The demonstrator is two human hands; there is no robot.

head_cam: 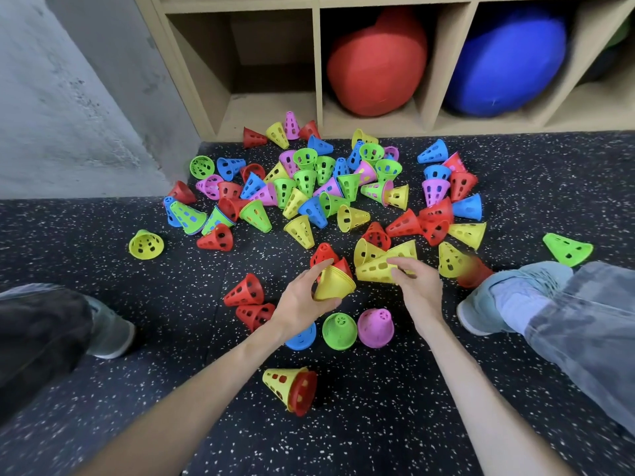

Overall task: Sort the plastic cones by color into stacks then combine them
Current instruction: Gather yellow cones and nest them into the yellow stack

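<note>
Many perforated plastic cones, red, yellow, green, blue and pink, lie scattered in a heap on the speckled black floor. My left hand grips a short stack of yellow cones with a red cone tip showing at its far end. My right hand pinches the rim of a yellow cone lying on its side. Close to me stand a blue cone, a green stack and a pink stack. A yellow cone nested with red ones lies nearest me.
A wooden cubby shelf stands behind the heap, holding a red ball and a blue ball. A grey concrete wall is at the left. My shoes and knees flank the working area on both sides.
</note>
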